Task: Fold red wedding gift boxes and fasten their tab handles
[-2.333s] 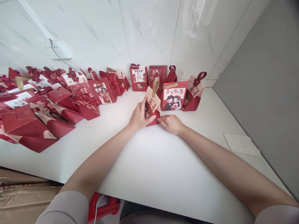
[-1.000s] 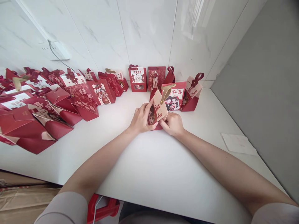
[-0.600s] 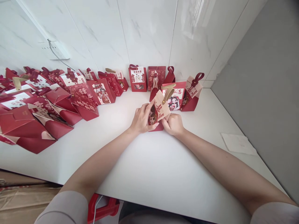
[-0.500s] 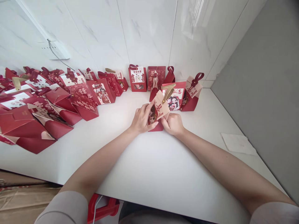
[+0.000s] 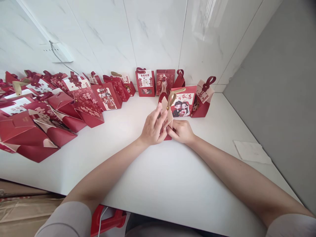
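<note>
A small red and beige paper gift box [image 5: 168, 116] with a tan loop handle stands on the white table [image 5: 158, 174], held between both my hands. My left hand [image 5: 153, 127] wraps its fingers round the box's left side and covers most of it. My right hand [image 5: 181, 131] pinches the box's lower right side. Right behind stands a red gift box with a cartoon couple [image 5: 182, 104].
Many red gift boxes [image 5: 81, 98] line the back and left of the table along the tiled wall. A pink-topped box [image 5: 203, 97] stands at the right of the row. A white paper sheet [image 5: 250, 152] lies by the grey wall. A wall socket [image 5: 60, 52] sits upper left.
The held box has turned edge-on and my left hand has closed over its front, hiding the printed face. Both hands stay where they were on the table.
</note>
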A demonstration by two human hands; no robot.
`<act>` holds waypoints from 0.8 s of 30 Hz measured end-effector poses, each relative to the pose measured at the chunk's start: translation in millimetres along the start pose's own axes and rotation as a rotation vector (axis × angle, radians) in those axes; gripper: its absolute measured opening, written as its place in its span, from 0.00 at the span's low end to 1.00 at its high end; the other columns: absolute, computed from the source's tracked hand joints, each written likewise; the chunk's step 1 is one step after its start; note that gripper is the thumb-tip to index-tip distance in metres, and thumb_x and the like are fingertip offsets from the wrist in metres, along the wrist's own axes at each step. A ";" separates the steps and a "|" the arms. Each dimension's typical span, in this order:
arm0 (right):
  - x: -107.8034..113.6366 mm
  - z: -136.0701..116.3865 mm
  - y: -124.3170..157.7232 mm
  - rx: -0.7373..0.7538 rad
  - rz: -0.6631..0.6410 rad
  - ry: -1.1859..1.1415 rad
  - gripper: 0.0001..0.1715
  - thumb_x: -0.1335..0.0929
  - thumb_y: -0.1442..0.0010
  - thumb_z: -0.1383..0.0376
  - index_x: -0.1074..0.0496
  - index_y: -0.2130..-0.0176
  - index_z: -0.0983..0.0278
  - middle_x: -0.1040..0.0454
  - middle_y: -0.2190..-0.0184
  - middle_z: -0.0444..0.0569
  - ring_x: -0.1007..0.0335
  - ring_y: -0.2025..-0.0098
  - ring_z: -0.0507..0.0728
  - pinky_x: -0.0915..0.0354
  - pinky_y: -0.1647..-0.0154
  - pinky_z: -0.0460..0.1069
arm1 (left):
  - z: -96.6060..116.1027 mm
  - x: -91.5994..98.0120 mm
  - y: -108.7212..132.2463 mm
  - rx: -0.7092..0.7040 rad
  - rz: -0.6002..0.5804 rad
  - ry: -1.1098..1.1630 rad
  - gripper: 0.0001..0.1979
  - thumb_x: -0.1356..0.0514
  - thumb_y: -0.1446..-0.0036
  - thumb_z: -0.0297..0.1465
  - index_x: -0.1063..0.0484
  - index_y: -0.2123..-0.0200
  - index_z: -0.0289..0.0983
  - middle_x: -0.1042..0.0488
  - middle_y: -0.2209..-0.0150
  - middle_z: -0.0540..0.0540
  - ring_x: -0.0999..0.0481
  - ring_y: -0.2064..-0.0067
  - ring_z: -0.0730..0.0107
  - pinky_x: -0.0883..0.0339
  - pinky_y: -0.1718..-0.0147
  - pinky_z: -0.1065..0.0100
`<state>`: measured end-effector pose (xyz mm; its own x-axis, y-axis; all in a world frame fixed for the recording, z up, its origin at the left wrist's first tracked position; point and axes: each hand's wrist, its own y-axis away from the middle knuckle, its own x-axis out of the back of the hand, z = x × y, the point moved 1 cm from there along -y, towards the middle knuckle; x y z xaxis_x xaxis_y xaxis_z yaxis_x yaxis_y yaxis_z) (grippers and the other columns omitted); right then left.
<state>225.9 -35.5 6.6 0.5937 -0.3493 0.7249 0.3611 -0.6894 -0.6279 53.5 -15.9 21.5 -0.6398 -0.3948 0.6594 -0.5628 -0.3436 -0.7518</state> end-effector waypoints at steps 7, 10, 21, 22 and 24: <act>2.2 4.4 -0.2 -0.005 0.024 -0.027 0.19 0.43 0.35 0.62 0.34 0.74 0.62 0.28 0.77 0.49 0.37 0.76 0.54 0.44 0.71 0.48 | 5.6 2.9 -3.8 -0.034 -0.018 0.031 0.32 0.53 0.37 0.29 0.54 0.30 0.39 0.38 0.34 0.38 0.42 0.31 0.57 0.48 0.33 0.47; 1.5 4.5 -0.4 -0.026 0.004 -0.005 0.19 0.44 0.35 0.61 0.33 0.73 0.62 0.27 0.76 0.50 0.36 0.75 0.54 0.44 0.70 0.48 | 5.6 2.1 -4.0 -0.015 -0.038 0.005 0.32 0.54 0.36 0.30 0.54 0.30 0.37 0.42 0.32 0.36 0.41 0.31 0.56 0.46 0.34 0.48; -2.0 9.3 4.7 -0.369 0.126 -0.066 0.17 0.41 0.34 0.55 0.35 0.53 0.63 0.22 0.64 0.54 0.27 0.69 0.62 0.39 0.70 0.51 | 16.7 -5.4 -1.8 -0.204 -0.137 -0.031 0.28 0.53 0.33 0.27 0.47 0.32 0.51 0.36 0.35 0.48 0.36 0.34 0.63 0.43 0.35 0.53; -1.7 9.2 4.7 -0.358 0.125 -0.063 0.17 0.41 0.35 0.56 0.36 0.53 0.63 0.22 0.64 0.54 0.27 0.69 0.62 0.39 0.70 0.50 | 18.7 -4.8 -2.2 -0.195 -0.131 -0.026 0.29 0.54 0.33 0.27 0.49 0.31 0.50 0.36 0.34 0.47 0.36 0.34 0.63 0.42 0.36 0.52; -1.1 7.8 4.3 -0.331 0.129 -0.040 0.15 0.42 0.33 0.56 0.35 0.56 0.62 0.22 0.67 0.53 0.28 0.72 0.60 0.40 0.70 0.50 | 21.3 -2.5 -4.0 -0.119 -0.078 -0.019 0.31 0.54 0.35 0.28 0.54 0.29 0.45 0.40 0.33 0.42 0.37 0.33 0.61 0.41 0.37 0.51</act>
<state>232.4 -33.1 0.9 0.6491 -0.4264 0.6299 0.0324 -0.8119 -0.5829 68.5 -31.7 22.9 -0.5822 -0.3876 0.7147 -0.6691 -0.2709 -0.6920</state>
